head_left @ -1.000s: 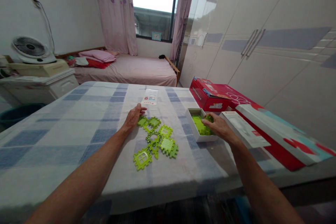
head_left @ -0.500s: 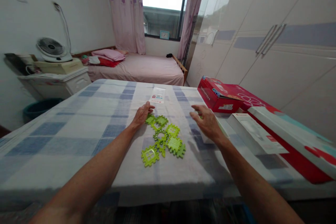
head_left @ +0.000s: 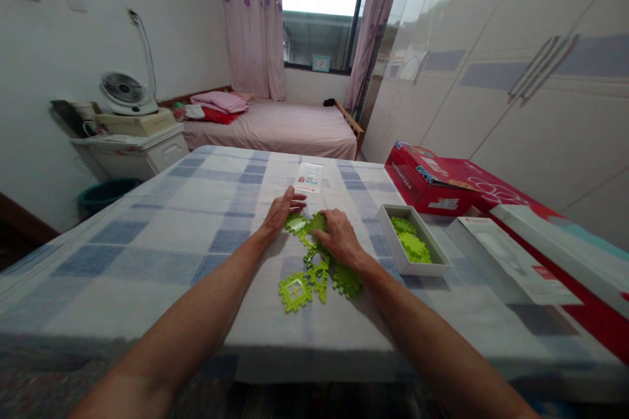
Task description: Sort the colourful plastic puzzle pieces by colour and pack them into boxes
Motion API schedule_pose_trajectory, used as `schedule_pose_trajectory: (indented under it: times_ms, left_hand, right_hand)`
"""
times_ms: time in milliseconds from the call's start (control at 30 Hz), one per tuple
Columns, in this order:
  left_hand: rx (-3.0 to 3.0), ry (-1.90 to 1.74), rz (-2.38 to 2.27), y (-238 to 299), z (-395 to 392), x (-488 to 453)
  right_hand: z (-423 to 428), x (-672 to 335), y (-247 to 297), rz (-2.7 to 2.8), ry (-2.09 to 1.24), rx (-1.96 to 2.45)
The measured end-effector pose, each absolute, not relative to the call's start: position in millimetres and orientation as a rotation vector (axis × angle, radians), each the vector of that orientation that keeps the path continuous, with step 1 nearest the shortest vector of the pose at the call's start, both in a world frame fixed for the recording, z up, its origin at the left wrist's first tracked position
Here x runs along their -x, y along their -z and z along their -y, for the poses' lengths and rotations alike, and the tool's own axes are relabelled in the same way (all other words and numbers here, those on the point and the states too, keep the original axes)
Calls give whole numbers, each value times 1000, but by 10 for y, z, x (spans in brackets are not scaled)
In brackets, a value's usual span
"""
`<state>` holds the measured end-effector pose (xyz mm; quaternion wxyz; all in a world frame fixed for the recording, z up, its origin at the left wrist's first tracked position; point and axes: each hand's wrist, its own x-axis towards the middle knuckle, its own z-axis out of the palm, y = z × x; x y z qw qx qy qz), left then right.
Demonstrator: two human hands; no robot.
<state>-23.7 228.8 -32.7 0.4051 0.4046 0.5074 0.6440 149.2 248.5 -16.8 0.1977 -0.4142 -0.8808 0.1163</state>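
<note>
Several lime-green interlocking plastic building pieces with notched edges lie in a loose cluster on the checked tablecloth. The nearest one is a window-shaped piece (head_left: pixel 295 292), beside a narrow triangular piece (head_left: pixel 320 278). My right hand (head_left: pixel 341 239) reaches over the cluster, thumb and fingers closed on a green piece (head_left: pixel 318 221) near its far end; it hides part of the pieces beneath. My left hand (head_left: pixel 281 211) rests at the cluster's far left, fingers apart and empty, next to another square green piece (head_left: pixel 295 224). More green pieces (head_left: pixel 411 242) lie inside a small white box (head_left: pixel 422 270) to the right.
Behind the hands lies a white printed card (head_left: pixel 309 178). Red boxes (head_left: pixel 426 183) and a white package (head_left: pixel 521 262) occupy the table's right side. The table's near edge runs along the front, with a bed (head_left: pixel 275 124) beyond the far edge.
My right hand has moved left from above the white box to the green cluster and closed on a piece. The box's contents now show. My left hand stays beside the cluster.
</note>
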Motion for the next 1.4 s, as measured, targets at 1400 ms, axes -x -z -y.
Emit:
schedule_pose_trajectory:
  times_ms: [1400]
  left_hand:
    - [-923, -1459, -1074, 218, -2223, 187]
  right_hand:
    - [-2412, -1541, -59, 2188, -578, 696]
